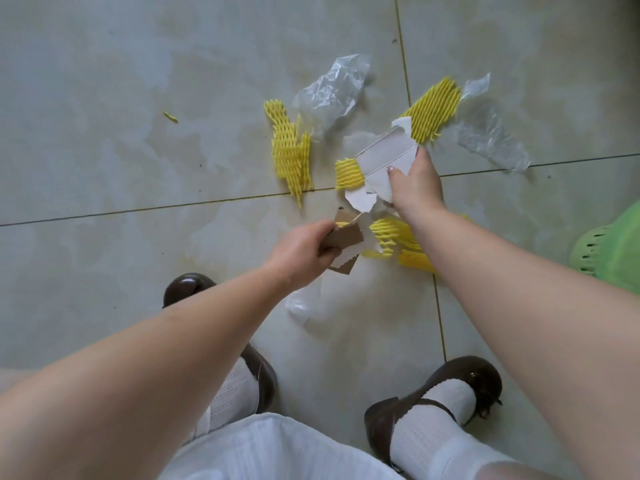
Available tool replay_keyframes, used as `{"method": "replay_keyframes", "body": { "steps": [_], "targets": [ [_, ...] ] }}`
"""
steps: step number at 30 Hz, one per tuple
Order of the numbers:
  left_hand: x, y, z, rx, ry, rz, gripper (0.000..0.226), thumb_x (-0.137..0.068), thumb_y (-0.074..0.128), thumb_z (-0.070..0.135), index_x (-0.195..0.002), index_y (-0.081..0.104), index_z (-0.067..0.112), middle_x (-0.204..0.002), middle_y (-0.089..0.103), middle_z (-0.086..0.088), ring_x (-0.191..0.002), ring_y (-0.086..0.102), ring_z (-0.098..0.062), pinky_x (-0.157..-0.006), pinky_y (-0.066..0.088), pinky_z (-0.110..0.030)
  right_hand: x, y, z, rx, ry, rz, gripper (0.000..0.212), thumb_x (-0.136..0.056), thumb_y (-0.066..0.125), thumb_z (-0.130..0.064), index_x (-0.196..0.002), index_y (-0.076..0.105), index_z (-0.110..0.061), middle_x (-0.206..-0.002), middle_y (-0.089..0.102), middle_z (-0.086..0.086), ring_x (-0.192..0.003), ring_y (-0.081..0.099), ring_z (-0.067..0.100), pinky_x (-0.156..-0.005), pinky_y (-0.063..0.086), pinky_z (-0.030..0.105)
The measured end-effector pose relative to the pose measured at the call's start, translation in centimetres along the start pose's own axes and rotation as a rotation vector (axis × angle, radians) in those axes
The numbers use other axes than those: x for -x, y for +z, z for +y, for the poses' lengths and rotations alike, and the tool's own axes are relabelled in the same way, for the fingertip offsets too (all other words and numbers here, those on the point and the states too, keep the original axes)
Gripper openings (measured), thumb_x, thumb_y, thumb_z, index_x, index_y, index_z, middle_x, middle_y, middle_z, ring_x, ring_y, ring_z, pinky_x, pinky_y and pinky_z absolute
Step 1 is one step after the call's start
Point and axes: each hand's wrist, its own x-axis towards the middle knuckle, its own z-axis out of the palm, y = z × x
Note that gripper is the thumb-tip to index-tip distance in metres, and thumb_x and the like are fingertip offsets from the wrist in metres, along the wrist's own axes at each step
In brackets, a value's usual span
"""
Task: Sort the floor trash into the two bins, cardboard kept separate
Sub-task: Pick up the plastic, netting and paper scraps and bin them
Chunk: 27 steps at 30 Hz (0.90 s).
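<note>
Left hand (304, 252) grips torn brown cardboard (343, 237); right hand (414, 183) pinches a white card piece (384, 155) (edges ragged). Yellow foam netting (291, 150) lies beyond both hands.

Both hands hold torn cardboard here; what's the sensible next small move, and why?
Probably carry both to one bin: the left hand grips brown cardboard scraps, the right hand a pale torn card piece, and only a green bin edge shows at right.
</note>
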Motion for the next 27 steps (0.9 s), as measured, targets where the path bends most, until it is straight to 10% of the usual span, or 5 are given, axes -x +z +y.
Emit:
{"method": "replay_keyframes", "body": {
  "steps": [6,19,27],
  "targets": [
    [1.7,-2.3,0.2,0.180,-0.079,0.164,0.039,-0.088,0.058,0.021,-0.126,0.052,0.026,-0.114,0.064,-0.002,-0.103,0.060,-0.027,-0.087,0.050,-0.037,2.0,-3.1,-2.2,-0.022,-0.016,0.056,0.033,-0.094,0.042,-0.018,-0.127,0.043,-0.021,-0.112,0.054,0.005,-0.107,0.056,0.034,-0.082,0.054,0.053],
    [4.3,-5.5,5.3,1.314,-0.411,0.379,0.016,-0.089,0.056,0.001,-0.095,0.048,0.012,-0.092,0.056,-0.004,-0.080,0.059,-0.018,-0.078,0.056,-0.035,8.5,-8.9,-3.7,-0.669,0.215,0.037,0.027,-0.099,0.042,-0.014,-0.124,0.046,-0.024,-0.119,0.053,0.003,-0.094,0.060,0.024,-0.054,0.060,0.034],
    [5.0,-5.5,8.1,1.330,-0.348,0.302,0.018,-0.091,0.059,0.013,-0.106,0.049,0.012,-0.098,0.060,-0.007,-0.082,0.060,-0.020,-0.080,0.056,-0.038,13.0,-9.9,-2.3,-0.656,0.219,-0.165,0.029,-0.099,0.044,-0.014,-0.126,0.046,-0.022,-0.120,0.059,0.008,-0.084,0.064,0.022,-0.055,0.059,0.035]
  ]
}}
